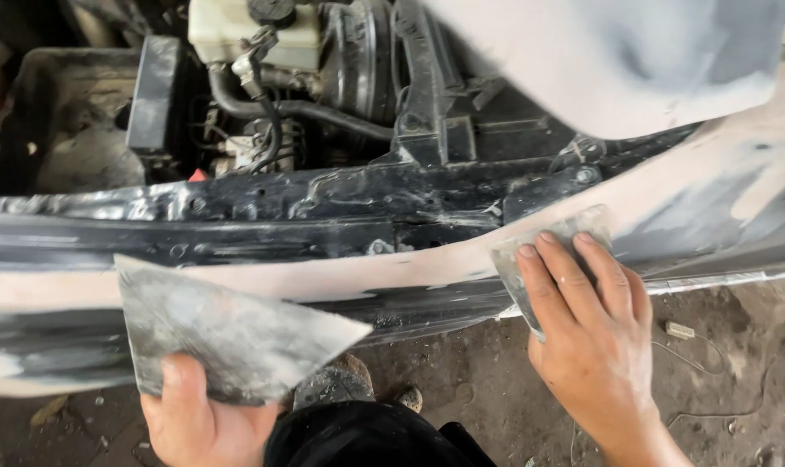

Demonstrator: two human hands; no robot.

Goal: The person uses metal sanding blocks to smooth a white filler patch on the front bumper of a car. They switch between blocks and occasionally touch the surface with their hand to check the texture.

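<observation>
The right hand (596, 346) presses a small flat spreader (544, 259) against the car body panel (341, 278), fingers laid flat over the blade with the tips near its upper edge, so the tool sits on the pinkish filler just below the panel's top edge, toward its right end. The left hand (194, 415) grips a larger, filler-caked mixing board (228, 333) by its lower edge, thumb on top; the board is tilted, its pointed corner aimed right, and it hangs in front of the panel's lower left part, though whether it touches the panel cannot be told. The panel runs across the view, patched with pale pink filler and bare grey areas. Above its top edge lies the open engine bay (323, 104) with black hoses, a black bracket and a whitish fluid reservoir (237, 35) near the upper edge. A grey raised surface (617, 60) fills the upper right corner. Below the panel is the dirt floor (730, 380), with a thin wire (712, 346) lying on it at the right, and the person's dark clothing (366, 437) at the bottom middle.
</observation>
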